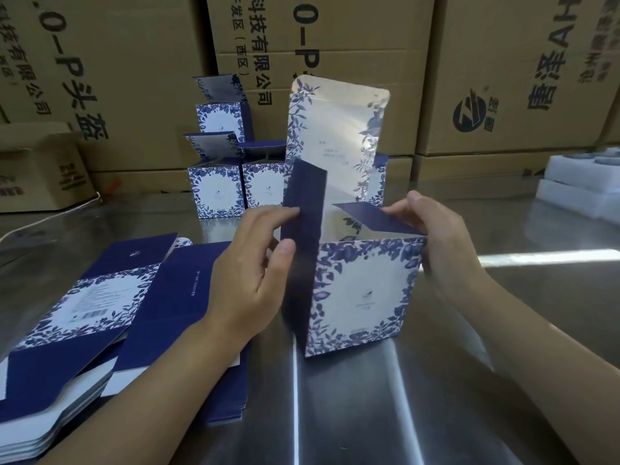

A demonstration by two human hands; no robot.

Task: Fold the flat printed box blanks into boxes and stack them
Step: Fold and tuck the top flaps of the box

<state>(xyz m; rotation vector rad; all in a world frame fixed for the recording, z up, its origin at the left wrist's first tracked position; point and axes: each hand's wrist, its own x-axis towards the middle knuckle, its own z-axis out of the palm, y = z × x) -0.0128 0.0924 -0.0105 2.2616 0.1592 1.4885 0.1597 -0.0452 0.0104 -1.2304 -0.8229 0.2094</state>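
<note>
Blue-and-white card stands half made. In the head view the box [365,293] sits upright on the steel table [469,380], near its middle. Its printed front faces the person, its long axis is vertical and its mouth opens upward, with the tall lid flap [335,129] rising at the back. The left hand [248,273] pinches the dark left flap [303,213] between thumb and fingers. The right hand [436,236] curls round the box's right top corner, fingertips [397,209] pressing the small right flap [372,218] inward. Several folded boxes [216,191] stand stacked behind, lids up. Much looks left to do: a thick pile of flat blanks [110,307] lies at the left.
</note>
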